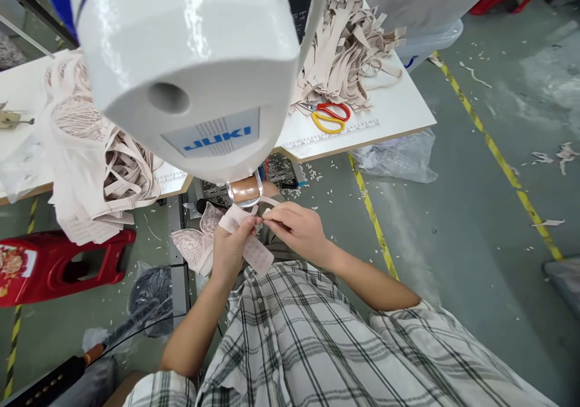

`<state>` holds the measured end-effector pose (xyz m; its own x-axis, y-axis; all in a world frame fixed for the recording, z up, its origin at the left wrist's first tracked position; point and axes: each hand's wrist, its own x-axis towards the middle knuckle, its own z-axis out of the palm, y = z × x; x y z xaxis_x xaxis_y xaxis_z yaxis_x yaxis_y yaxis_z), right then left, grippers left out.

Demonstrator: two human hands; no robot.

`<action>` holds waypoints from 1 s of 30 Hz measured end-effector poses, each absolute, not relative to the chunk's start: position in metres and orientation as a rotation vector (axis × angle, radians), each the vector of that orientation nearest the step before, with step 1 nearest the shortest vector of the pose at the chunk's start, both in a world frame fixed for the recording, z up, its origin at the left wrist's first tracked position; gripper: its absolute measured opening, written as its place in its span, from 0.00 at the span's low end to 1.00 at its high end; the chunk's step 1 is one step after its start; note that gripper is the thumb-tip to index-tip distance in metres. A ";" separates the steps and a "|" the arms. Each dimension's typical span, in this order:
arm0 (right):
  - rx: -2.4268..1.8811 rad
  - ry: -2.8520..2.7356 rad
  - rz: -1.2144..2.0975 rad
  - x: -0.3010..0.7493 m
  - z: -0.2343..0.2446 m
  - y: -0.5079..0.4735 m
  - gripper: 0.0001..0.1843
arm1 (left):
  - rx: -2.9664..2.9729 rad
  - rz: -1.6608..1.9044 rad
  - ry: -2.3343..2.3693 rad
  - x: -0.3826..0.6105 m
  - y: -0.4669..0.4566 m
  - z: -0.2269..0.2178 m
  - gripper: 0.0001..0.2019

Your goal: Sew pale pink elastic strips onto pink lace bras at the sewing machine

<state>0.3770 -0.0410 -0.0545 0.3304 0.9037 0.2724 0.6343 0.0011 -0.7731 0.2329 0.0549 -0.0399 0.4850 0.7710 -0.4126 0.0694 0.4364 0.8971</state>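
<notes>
A pale pink bra with lace cups hangs below the sewing machine head. My left hand is closed on its band, and a wider dotted end sticks out past the fingers. Close beside it, my right hand pinches a thin pale strap near the left fingertips. The two hands almost meet in front of the machine's rounded metal-rimmed part. What exactly lies between the fingertips is too small to make out.
Pale bras are heaped on the left table, hanging over its edge. Fabric straps pile up on the right, by red-and-yellow-handled scissors. A red stool stands at lower left, and a plastic bag hangs under the right table.
</notes>
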 end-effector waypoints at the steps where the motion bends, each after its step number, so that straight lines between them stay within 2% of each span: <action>1: -1.703 -1.378 0.373 0.373 -0.054 -0.039 0.10 | 1.014 0.553 0.974 0.234 0.053 -0.040 0.12; 8: -1.746 -1.296 0.521 0.373 -0.050 -0.029 0.10 | 1.157 0.540 1.017 0.234 0.044 -0.036 0.14; 15: -1.658 -1.341 0.808 0.393 -0.041 -0.027 0.03 | 1.402 0.489 0.999 0.227 0.044 -0.033 0.10; 24: -1.536 -1.561 0.921 0.403 -0.032 -0.023 0.06 | 1.279 0.491 0.899 0.228 0.047 -0.036 0.11; 30: -1.617 -1.396 1.003 0.399 -0.040 -0.024 0.06 | 1.104 0.412 0.821 0.232 0.049 -0.052 0.15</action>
